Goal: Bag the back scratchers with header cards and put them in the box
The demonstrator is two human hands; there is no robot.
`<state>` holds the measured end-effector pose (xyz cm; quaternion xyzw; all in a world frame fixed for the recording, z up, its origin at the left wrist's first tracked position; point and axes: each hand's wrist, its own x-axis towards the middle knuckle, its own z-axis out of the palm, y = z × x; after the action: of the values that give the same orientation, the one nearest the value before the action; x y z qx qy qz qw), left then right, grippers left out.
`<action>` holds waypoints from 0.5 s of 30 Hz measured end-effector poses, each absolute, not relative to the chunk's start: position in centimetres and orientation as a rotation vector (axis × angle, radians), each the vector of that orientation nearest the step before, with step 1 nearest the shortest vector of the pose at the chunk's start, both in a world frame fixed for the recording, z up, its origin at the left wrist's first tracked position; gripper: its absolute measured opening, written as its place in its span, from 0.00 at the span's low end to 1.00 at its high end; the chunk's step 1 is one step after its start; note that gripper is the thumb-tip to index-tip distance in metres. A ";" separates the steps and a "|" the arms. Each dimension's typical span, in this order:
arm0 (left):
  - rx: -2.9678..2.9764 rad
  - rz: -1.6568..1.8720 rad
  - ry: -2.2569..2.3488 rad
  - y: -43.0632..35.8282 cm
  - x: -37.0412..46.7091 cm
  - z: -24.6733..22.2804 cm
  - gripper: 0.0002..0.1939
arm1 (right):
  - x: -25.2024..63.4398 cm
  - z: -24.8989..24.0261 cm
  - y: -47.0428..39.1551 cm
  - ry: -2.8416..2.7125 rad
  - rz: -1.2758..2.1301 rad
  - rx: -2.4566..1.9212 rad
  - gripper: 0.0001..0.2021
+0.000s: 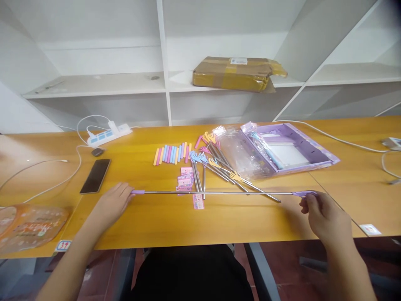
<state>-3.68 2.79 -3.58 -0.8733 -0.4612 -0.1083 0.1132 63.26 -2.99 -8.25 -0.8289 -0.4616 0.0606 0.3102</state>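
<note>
Stretched level across the table front is a telescopic back scratcher (219,192) with a thin metal rod drawn out long. My left hand (115,202) is closed around its purple grip. At the other end, my right hand (326,215) pinches the purple claw head. Behind the rod lie several loose back scratcher rods (216,165) with blue, yellow and pink claw heads. To their left, a row of coloured handle grips (172,153) in pink, yellow, blue and purple lies side by side. Small pink printed cards (185,180) are piled near the rods, one partly under the held rod.
A purple open box (308,146) and clear plastic wrapping (247,156) stand at the back right. On the left are a phone (95,176), a power strip (109,135) with cables, and an orange plastic bag (34,225). A taped carton (232,74) rests on the shelf.
</note>
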 end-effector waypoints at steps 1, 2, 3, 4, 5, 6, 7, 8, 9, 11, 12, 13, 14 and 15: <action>-2.569 -0.305 -1.340 2.9 -3.6 -3.8 0.17 | 63.1 -8.1 -2.8 -1.199 0.167 -2.220 0.14; -2.572 -0.289 -1.334 2.8 -3.5 -4.1 0.17 | 62.9 -8.0 -2.6 -1.180 0.179 -2.234 0.14; -2.572 -0.272 -1.339 2.8 -3.4 -4.3 0.16 | 62.6 -8.0 -2.4 -1.161 0.192 -2.237 0.13; -2.570 -0.257 -1.353 2.6 -3.3 -4.5 0.16 | 62.4 -8.1 -2.2 -1.136 0.195 -2.239 0.13; -2.572 -0.243 -1.369 2.4 -3.1 -4.7 0.16 | 62.3 -8.3 -2.0 -1.105 0.186 -2.241 0.13; -2.579 -0.233 -1.384 2.2 -2.9 -4.9 0.15 | 62.1 -8.6 -1.8 -1.075 0.173 -2.240 0.12; -2.590 -0.228 -1.399 1.9 -2.7 -5.1 0.16 | 62.1 -8.8 -1.7 -1.053 0.165 -2.235 0.12; -2.609 -0.229 -1.411 1.6 -2.5 -5.3 0.16 | 62.0 -9.0 -1.5 -1.044 0.164 -2.227 0.12; -2.632 -0.238 -1.418 1.3 -2.2 -5.4 0.16 | 62.0 -9.1 -1.3 -1.047 0.169 -2.214 0.12; -2.685 -0.268 -1.421 0.9 -1.4 -5.6 0.17 | 61.5 -9.1 -0.7 -1.078 0.180 -2.166 0.13; -2.708 -0.288 -1.417 0.7 -0.9 -5.6 0.17 | 60.9 -8.9 -0.3 -1.098 0.179 -2.132 0.15; -2.724 -0.308 -1.411 0.6 -0.2 -5.7 0.18 | 60.0 -8.7 0.0 -1.122 0.168 -2.099 0.16; -2.731 -0.327 -1.403 0.5 0.7 -5.7 0.18 | 58.7 -8.4 0.3 -1.160 0.159 -2.067 0.17; -2.732 -0.349 -1.392 0.5 1.7 -5.8 0.18 | 56.9 -8.2 0.5 -1.216 0.160 -2.035 0.18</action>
<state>1.67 0.47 -5.76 -0.8849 -0.4511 -0.1130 0.0279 56.95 0.48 -8.22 -0.7944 -0.4749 0.0625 0.3734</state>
